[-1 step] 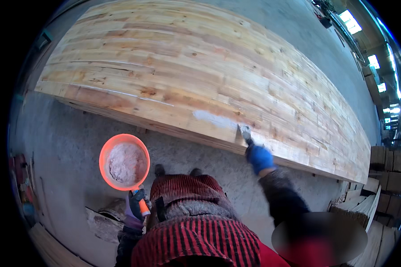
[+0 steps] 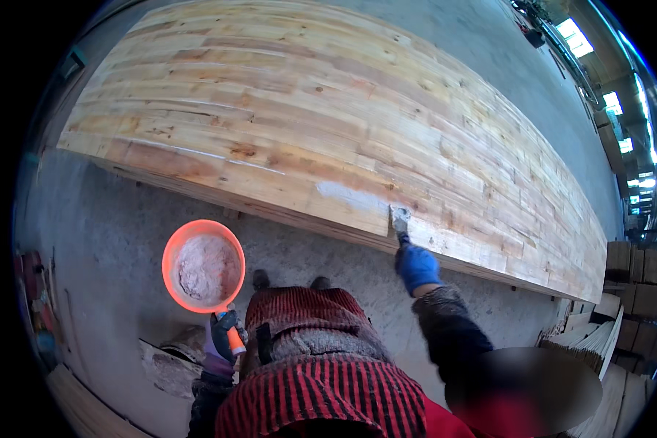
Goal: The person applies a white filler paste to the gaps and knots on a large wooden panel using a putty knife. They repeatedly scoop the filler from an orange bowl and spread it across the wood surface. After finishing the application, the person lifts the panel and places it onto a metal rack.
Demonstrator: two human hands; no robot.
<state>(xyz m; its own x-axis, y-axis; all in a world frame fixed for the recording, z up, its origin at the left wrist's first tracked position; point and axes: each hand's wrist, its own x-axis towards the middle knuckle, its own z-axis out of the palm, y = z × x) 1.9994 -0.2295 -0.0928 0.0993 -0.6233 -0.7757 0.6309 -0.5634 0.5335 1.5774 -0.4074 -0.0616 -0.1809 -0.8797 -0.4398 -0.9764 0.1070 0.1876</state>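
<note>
At the left, the left hand, in a dark glove, was closed around the orange handle of an orange scoop holding pale grey filler, held low over the concrete floor. Moving right, a white smear of filler lay near the front edge of the long wooden panel. Just beside it, the putty knife had its blade on the wood, gripped tight by the blue-gloved right hand. Nothing showed any shift between the two views; the smear looked freshly spread. Stacked boards stood far right.
</note>
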